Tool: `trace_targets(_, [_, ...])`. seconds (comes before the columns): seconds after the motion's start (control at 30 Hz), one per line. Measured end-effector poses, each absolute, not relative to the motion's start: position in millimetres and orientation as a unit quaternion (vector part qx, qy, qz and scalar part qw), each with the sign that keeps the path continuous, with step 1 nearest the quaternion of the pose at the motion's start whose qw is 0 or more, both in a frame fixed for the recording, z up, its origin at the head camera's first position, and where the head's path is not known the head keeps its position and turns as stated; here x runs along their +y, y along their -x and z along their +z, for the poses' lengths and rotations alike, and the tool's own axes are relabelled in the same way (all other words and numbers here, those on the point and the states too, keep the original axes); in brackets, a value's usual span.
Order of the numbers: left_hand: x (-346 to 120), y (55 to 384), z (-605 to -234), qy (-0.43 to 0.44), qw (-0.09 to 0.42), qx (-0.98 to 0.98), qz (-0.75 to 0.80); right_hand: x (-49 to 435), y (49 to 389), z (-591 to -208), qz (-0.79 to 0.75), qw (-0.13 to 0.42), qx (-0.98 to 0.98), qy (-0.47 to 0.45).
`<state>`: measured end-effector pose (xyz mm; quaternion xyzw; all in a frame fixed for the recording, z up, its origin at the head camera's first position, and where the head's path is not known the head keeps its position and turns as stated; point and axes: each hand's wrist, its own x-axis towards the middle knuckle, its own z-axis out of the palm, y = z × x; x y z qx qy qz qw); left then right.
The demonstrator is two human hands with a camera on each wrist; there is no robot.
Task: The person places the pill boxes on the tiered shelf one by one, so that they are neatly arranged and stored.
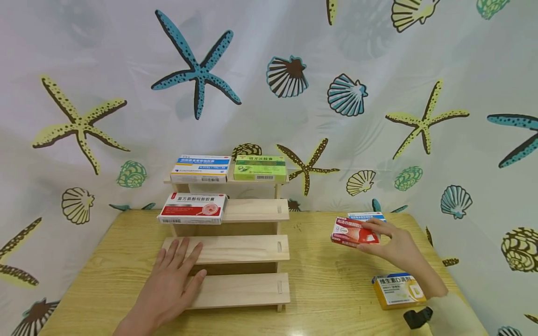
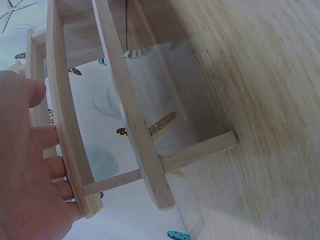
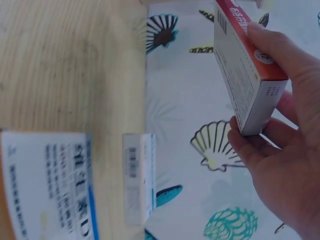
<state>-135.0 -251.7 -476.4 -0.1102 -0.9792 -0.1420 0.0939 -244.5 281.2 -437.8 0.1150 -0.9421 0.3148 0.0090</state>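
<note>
My right hand (image 1: 392,245) grips a red and white medicine box (image 1: 353,232) by its right end, above the table's right side. The right wrist view shows the thumb on the red face of that box (image 3: 245,65) and fingers around its far side. My left hand (image 1: 170,280) rests on the left end of a wooden tiered shelf (image 1: 241,247), fingers spread over the second step from the bottom. In the left wrist view, the fingertips lie along the edge of a shelf board (image 2: 70,120).
The top step bears a blue and white box (image 1: 201,169) and a green box (image 1: 260,168). A red and white box (image 1: 193,208) lies on the step below. On the right stand a yellow and white box (image 1: 399,290) and another blue and white box (image 1: 366,216). A patterned cloth (image 1: 269,116) hangs behind.
</note>
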Motion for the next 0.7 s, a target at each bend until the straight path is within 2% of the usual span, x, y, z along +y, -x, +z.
trace_targets(0.7, [-250.6,133.3,-473.7,0.114,0.099,-0.977,-0.148,217.4,244.7,-400.9,0.383,0.061,-0.896,-0.215])
